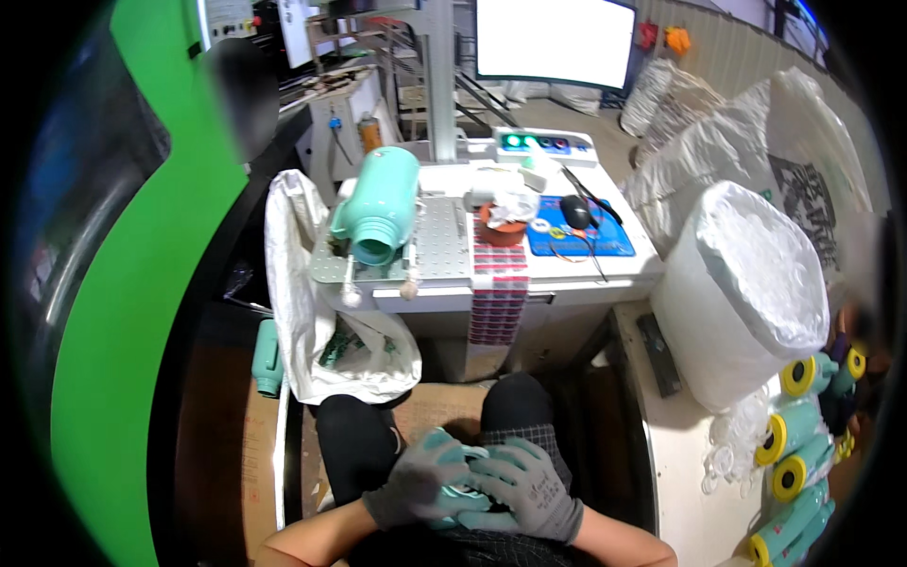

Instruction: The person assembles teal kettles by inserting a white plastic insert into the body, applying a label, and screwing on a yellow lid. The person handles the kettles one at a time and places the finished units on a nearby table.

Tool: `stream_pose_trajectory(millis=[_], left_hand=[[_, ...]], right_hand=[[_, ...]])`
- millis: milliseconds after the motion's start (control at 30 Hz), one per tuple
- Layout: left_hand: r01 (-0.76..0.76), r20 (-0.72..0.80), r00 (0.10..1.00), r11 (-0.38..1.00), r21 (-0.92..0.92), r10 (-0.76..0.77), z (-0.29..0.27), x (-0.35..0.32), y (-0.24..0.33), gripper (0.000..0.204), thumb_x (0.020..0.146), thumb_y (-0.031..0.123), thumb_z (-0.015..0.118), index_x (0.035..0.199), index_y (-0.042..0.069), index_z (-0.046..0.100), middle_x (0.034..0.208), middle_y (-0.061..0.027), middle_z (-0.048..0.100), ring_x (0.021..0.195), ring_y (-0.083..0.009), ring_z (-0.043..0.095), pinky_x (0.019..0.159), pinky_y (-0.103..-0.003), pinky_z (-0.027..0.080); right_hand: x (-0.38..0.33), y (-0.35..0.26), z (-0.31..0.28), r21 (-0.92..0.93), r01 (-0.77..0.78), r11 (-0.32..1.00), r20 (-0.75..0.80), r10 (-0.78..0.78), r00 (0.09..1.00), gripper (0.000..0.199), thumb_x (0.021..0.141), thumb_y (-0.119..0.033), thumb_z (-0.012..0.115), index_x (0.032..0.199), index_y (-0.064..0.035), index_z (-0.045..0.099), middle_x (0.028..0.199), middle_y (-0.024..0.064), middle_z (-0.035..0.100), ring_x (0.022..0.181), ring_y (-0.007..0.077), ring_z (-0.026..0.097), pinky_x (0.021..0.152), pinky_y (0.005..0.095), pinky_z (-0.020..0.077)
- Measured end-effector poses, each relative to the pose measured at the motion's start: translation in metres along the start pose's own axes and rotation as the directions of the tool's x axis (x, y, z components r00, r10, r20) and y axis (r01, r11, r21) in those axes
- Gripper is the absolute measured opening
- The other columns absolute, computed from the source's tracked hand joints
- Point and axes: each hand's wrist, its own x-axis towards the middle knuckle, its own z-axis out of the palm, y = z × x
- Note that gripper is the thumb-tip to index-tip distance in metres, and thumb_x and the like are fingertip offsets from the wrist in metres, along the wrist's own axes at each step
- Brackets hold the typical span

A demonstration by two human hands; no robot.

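Observation:
Low in my lap, a teal plastic flask [450,512] is held between both gloved hands; most of it is hidden by fingers. My left hand [416,480], in a grey glove, wraps round its left side near the round rim. From the other side my right hand [522,487], gloved in grey too, grips it with bent fingers across the rim. Ahead on the workbench, another teal flask [385,194] lies on its side, mouth towards me, on a perforated metal plate [442,236].
A white sack [300,321] hangs left of my knees. The workbench holds a tape roll [502,230], a label strip [498,302], a blue mat [605,241] and a mouse [574,210]. At right stand a bag of clear rings [694,293] and several yellow-ended teal flasks [794,425].

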Motion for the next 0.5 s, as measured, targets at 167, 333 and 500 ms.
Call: stream_pose_trajectory(millis=[167, 333, 500], left_hand=[[-0.179, 0.137, 0.978, 0.966, 0.185, 0.155, 0.003, 0.001, -0.007, 0.033, 0.077, 0.045, 0.077, 0.089, 0.016, 0.069, 0.107, -0.0043, 0.061, 0.104, -0.0308, 0.058, 0.089, -0.049, 0.049], [-0.227, 0.192, 0.963, 0.955, 0.191, 0.191, -0.009, -0.004, -0.005, 0.029, 0.077, 0.044, 0.076, 0.089, 0.019, 0.069, 0.108, -0.0029, 0.063, 0.106, -0.0313, 0.060, 0.087, -0.049, 0.052], [-0.132, 0.092, 0.990, 0.940, 0.316, 0.108, -0.006, 0.005, 0.013, 0.027, 0.078, 0.038, 0.072, 0.092, 0.014, 0.071, 0.099, -0.0042, 0.067, 0.099, -0.0295, 0.061, 0.085, -0.047, 0.053]], right_hand=[[0.001, -0.003, -0.002, -0.073, -0.045, 0.996, 0.081, 0.051, 0.995, 0.040, 0.074, -0.048, 0.086, 0.090, -0.0144, 0.070, 0.095, -0.0002, 0.064, 0.084, 0.0236, 0.059, 0.075, 0.0416, 0.0454], [0.000, -0.015, -0.010, 0.030, -0.032, 0.999, 0.130, 0.028, 0.991, 0.034, 0.080, -0.031, 0.080, 0.101, -0.0084, 0.067, 0.103, 0.0116, 0.064, 0.090, 0.0317, 0.059, 0.078, 0.0424, 0.0468], [-0.015, -0.006, 0.005, 0.050, -0.029, 0.998, 0.037, 0.027, 0.999, 0.036, 0.076, -0.034, 0.083, 0.098, -0.0099, 0.067, 0.102, 0.0123, 0.064, 0.089, 0.0323, 0.059, 0.077, 0.0450, 0.0463]])
